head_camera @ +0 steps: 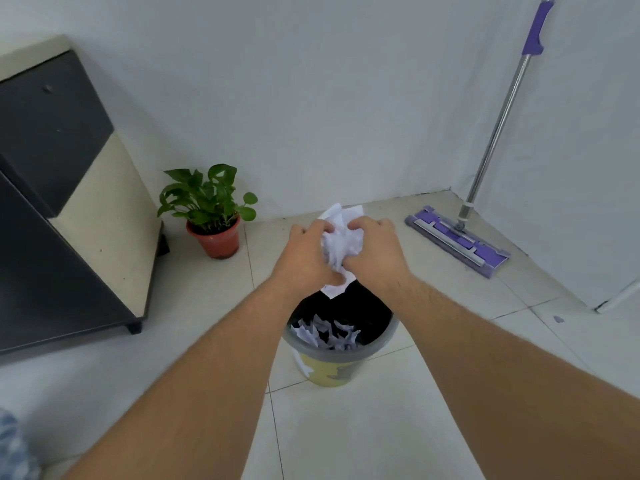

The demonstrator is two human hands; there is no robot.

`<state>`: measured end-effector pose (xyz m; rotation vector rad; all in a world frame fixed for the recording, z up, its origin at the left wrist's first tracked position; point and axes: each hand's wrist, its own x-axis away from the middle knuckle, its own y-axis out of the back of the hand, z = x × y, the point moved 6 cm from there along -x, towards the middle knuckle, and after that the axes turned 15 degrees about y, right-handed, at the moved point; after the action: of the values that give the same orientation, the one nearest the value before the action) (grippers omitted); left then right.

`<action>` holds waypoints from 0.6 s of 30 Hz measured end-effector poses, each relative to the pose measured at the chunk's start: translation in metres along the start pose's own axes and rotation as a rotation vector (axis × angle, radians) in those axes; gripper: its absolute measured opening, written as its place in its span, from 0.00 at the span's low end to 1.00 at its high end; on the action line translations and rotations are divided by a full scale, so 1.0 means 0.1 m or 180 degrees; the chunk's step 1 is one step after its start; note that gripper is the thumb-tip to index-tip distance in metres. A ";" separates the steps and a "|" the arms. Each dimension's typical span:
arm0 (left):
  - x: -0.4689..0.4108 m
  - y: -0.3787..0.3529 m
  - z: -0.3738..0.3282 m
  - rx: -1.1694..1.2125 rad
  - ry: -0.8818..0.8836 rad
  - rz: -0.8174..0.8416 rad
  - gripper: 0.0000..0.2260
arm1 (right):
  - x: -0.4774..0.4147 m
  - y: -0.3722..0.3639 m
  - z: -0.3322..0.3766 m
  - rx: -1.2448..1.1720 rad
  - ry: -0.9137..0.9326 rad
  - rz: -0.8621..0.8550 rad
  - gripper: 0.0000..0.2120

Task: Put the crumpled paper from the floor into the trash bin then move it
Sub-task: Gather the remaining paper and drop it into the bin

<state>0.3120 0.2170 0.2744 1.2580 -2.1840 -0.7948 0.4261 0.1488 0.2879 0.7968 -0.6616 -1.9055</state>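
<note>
A wad of white crumpled paper (341, 239) is squeezed between both my hands, just above the far rim of the trash bin. My left hand (306, 258) grips its left side and my right hand (375, 252) grips its right side. The trash bin (337, 356) stands on the tiled floor below, with a grey rim, a yellow patterned wall and a black liner. More crumpled paper (327, 334) lies inside it. The bin's far rim is hidden behind my hands.
A potted green plant (211, 209) in a red pot stands at the wall to the left. A black and beige cabinet (69, 202) fills the left side. A purple flat mop (460, 237) leans in the right corner.
</note>
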 end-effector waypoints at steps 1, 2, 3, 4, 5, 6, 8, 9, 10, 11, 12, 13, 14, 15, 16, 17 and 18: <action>0.00 -0.04 0.03 -0.0014 0.0041 0.0134 0.41 | 0.03 -0.02 -0.02 -0.0101 -0.0055 0.0072 0.28; 0.00 -0.08 0.06 -0.0055 0.0070 0.0248 0.44 | 0.05 -0.03 -0.04 -0.0151 -0.0086 0.0133 0.32; 0.01 -0.11 0.08 -0.0112 0.0089 0.0330 0.46 | 0.07 -0.04 -0.05 -0.0148 -0.0101 0.0170 0.34; 0.02 -0.13 0.11 -0.0164 0.0097 0.0378 0.48 | 0.09 -0.04 -0.06 -0.0120 -0.0113 0.0187 0.36; 0.02 -0.14 0.12 -0.0205 0.0101 0.0399 0.48 | 0.10 -0.05 -0.08 -0.0097 -0.0125 0.0196 0.36; 0.01 -0.15 0.14 -0.0234 0.0110 0.0408 0.49 | 0.12 -0.06 -0.09 -0.0078 -0.0145 0.0202 0.37; 0.00 -0.16 0.16 -0.0264 0.0140 0.0403 0.49 | 0.13 -0.07 -0.11 -0.0038 -0.0182 0.0196 0.37; 0.00 -0.16 0.18 -0.0266 0.0158 0.0386 0.49 | 0.13 -0.08 -0.12 0.0001 -0.0180 0.0176 0.37; -0.01 -0.15 0.19 -0.0268 0.0175 0.0352 0.49 | 0.13 -0.08 -0.11 0.0057 -0.0174 0.0148 0.36; -0.02 -0.13 0.22 -0.0284 0.0192 0.0288 0.48 | 0.12 -0.07 -0.12 0.0116 -0.0175 0.0109 0.35; -0.02 -0.11 0.26 -0.0317 0.0209 0.0192 0.46 | 0.12 -0.06 -0.13 0.0157 -0.0192 0.0058 0.34; -0.03 -0.08 0.32 -0.0356 0.0239 0.0072 0.44 | 0.13 -0.03 -0.16 0.0173 -0.0216 0.0001 0.32; -0.03 -0.04 0.39 -0.0394 0.0291 -0.0051 0.40 | 0.14 0.00 -0.21 0.0173 -0.0239 -0.0047 0.31; -0.04 0.00 0.49 -0.0430 0.0378 -0.0161 0.38 | 0.15 0.02 -0.26 0.0171 -0.0259 -0.0080 0.30; -0.04 0.04 0.60 -0.0460 0.0505 -0.0256 0.36 | 0.17 0.05 -0.33 0.0177 -0.0291 -0.0101 0.30; -0.05 0.08 0.72 -0.0466 0.0660 -0.0340 0.35 | 0.19 0.07 -0.40 0.0196 -0.0345 -0.0123 0.29; -0.05 0.11 0.83 -0.0438 0.0830 -0.0405 0.35 | 0.21 0.09 -0.49 0.0223 -0.0430 -0.0146 0.29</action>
<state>0.2526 0.2454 0.2222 1.3583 -1.8280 -0.7688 0.4607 0.1204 0.2578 0.7373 -0.8029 -1.9999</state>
